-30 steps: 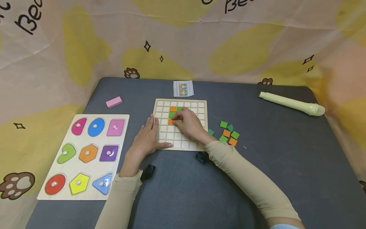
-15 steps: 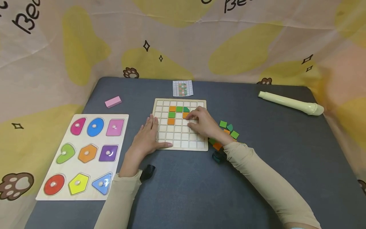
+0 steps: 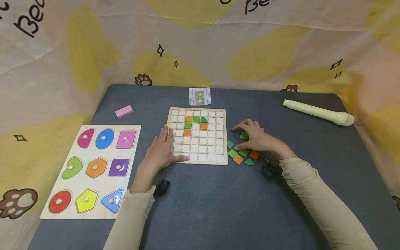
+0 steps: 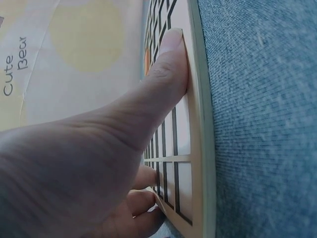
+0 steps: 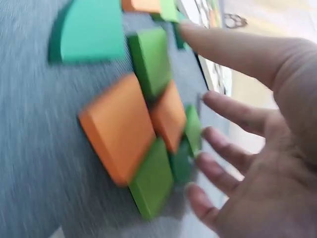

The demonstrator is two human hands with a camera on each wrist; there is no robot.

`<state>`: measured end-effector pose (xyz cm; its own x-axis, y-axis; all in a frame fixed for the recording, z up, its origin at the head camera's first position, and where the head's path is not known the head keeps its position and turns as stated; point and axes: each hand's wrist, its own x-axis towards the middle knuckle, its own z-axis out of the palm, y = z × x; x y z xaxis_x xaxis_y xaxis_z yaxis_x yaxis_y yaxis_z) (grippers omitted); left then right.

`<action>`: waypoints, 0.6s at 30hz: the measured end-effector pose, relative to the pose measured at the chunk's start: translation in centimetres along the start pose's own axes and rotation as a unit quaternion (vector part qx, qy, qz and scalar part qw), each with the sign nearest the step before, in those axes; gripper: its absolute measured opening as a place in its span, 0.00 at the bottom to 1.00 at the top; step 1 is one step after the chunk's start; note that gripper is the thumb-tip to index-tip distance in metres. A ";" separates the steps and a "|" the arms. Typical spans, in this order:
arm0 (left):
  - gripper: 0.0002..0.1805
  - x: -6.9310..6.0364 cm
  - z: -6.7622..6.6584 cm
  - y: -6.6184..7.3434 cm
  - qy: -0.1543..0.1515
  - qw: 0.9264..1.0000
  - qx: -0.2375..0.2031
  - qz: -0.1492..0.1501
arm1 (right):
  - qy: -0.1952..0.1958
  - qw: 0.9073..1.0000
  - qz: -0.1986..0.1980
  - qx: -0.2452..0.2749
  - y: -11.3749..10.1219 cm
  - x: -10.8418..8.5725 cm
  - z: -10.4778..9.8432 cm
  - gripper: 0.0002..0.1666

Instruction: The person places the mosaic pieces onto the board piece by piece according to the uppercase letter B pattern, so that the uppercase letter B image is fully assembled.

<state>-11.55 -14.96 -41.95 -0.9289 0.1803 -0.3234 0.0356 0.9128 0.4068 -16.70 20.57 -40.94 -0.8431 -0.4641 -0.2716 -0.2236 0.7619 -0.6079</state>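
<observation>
A wooden grid board (image 3: pixel 200 148) lies mid-table, with orange and green squares and one dark green rounded piece set in its upper cells. My left hand (image 3: pixel 158 149) rests on its left side, fingers along the edge and thumb on the near rim; the left wrist view shows the thumb (image 4: pixel 168 64) pressing the frame. To the right of the board, my right hand (image 3: pixel 257 139) hovers over loose pieces with fingers spread and nothing held. In the right wrist view, an orange square (image 5: pixel 119 129) and a teal rounded piece (image 5: pixel 91 32) lie near those fingers.
At left lies a shape puzzle board (image 3: pixel 103 185) with knobbed pieces. A pink block (image 3: pixel 124 111) sits behind it. A small pattern card (image 3: pixel 200 96) lies beyond the grid. A pale green microphone-shaped object (image 3: pixel 318 113) is at the far right.
My right hand has left an orange square on the board, under the dark green rounded piece, and moved right to the loose pieces. The left hand stays in place.
</observation>
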 end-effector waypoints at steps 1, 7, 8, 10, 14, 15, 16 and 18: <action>0.72 0.0 0.0 0.0 0.000 1.000 0.000 0.000 | -0.008 1.000 -0.001 -0.004 0.2 -0.3 -0.4 0.37; 0.72 0.0 0.0 0.0 0.000 1.000 0.000 -0.001 | -0.010 1.000 -0.020 0.020 1.8 -1.1 -1.3 0.30; 0.72 0.1 0.0 0.0 0.000 1.000 0.000 -0.001 | -0.006 0.999 -0.021 0.025 2.0 -1.1 -1.2 0.29; 0.72 0.1 0.0 0.0 0.000 1.000 -0.001 0.000 | 0.004 0.999 -0.017 0.027 2.3 -1.1 -1.1 0.28; 0.72 0.0 0.0 0.0 0.001 1.000 -0.002 0.001 | 0.015 1.000 -0.018 0.019 2.4 -1.0 -0.9 0.26; 0.72 0.0 0.0 0.0 0.002 1.000 -0.002 0.001 | 0.017 1.000 -0.020 0.018 2.4 -1.0 -0.9 0.26; 0.72 0.0 0.0 0.0 0.003 1.000 -0.002 0.001 | 0.019 0.999 -0.021 0.016 2.4 -1.0 -0.9 0.25; 0.72 0.0 0.1 0.0 0.003 1.000 -0.003 0.001 | 0.024 0.999 -0.022 0.013 2.4 -0.9 -0.8 0.21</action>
<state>-11.53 -14.97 -42.03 -0.9313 0.1802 -0.3167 0.0359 0.9104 0.4123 -16.89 23.18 -41.55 -0.8556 -0.4735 -0.2090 -0.2475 0.7289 -0.6383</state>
